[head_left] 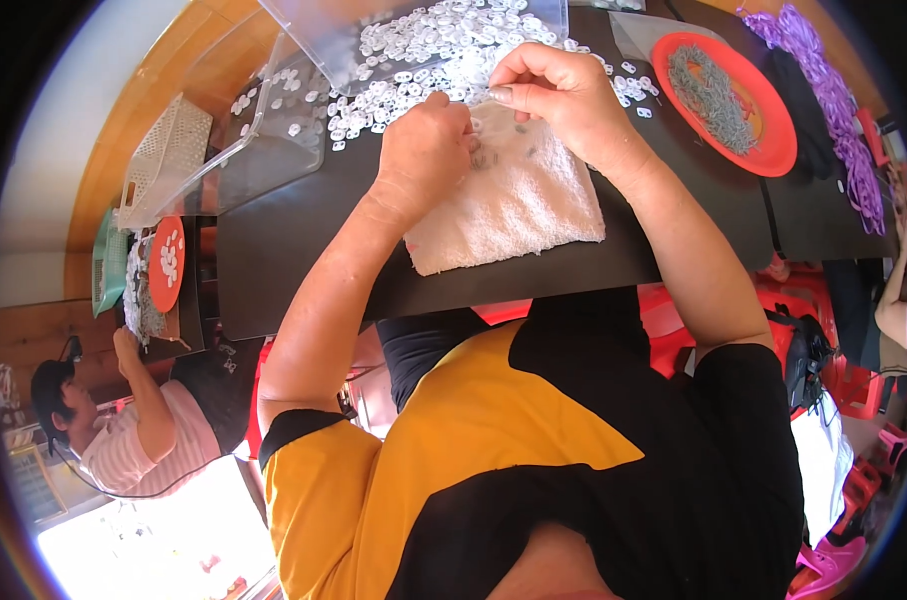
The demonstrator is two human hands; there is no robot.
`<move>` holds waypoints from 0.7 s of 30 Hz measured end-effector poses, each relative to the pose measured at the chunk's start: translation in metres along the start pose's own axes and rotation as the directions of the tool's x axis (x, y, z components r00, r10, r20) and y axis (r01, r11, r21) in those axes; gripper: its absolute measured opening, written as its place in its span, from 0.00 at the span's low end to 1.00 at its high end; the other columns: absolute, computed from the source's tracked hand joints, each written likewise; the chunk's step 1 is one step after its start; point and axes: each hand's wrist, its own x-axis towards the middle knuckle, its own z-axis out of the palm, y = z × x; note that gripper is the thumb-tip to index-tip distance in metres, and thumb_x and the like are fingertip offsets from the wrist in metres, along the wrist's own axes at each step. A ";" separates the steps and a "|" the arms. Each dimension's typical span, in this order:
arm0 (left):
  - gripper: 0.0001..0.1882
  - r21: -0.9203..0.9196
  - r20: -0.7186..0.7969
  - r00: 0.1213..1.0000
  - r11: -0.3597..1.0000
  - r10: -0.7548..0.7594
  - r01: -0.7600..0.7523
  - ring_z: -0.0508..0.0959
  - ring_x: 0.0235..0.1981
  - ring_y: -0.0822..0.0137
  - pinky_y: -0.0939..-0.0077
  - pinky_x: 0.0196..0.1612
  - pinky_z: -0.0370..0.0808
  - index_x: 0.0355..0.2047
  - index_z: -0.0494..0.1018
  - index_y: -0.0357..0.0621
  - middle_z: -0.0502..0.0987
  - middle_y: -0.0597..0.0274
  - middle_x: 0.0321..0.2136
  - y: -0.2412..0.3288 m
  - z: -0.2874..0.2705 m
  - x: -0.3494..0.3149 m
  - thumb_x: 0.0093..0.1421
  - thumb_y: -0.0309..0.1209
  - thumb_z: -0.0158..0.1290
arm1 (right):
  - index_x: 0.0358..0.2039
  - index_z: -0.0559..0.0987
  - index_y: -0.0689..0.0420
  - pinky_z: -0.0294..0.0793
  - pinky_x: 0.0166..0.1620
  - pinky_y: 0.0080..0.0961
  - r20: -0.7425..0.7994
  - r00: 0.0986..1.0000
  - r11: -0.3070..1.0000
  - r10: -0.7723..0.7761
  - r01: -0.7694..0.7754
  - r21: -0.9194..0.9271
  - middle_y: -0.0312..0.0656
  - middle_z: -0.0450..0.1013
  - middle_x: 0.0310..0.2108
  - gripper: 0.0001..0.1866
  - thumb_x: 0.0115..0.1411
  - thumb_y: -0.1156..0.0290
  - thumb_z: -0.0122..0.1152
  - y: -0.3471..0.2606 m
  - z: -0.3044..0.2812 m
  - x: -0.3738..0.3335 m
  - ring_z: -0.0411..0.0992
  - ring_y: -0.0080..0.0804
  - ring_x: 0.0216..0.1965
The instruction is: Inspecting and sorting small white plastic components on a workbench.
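My left hand [422,152] is closed, its fingers curled over the cream towel [519,215] on the dark table. Whatever it grips is hidden behind the knuckles. To its right, my right hand [564,100] pinches with thumb and forefinger near the towel's far edge. Something too small to make out may be between those fingertips. A few small dark pieces lie on the towel between the hands. Just beyond spreads a heap of small white plastic pieces with holes [404,95], many of them oval.
Clear plastic bins [229,160] stand behind and left of the heap. At right, a red plate [782,145] holds thin grey metal pieces [712,95], with a purple bundle [814,60] beyond. Another person [149,430] works at left near an orange plate [164,285] of white pieces.
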 end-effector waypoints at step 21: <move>0.06 -0.959 0.284 0.867 -0.109 -0.410 0.263 0.77 0.23 0.67 0.79 0.21 0.70 0.37 0.74 0.30 0.77 0.53 0.27 0.014 -0.014 -0.007 0.60 0.20 0.54 | 0.33 0.77 0.63 0.72 0.31 0.18 -0.054 0.996 0.994 0.067 -0.062 0.091 0.33 0.74 0.27 0.03 0.59 0.79 0.57 0.003 0.024 -0.006 0.70 0.17 0.28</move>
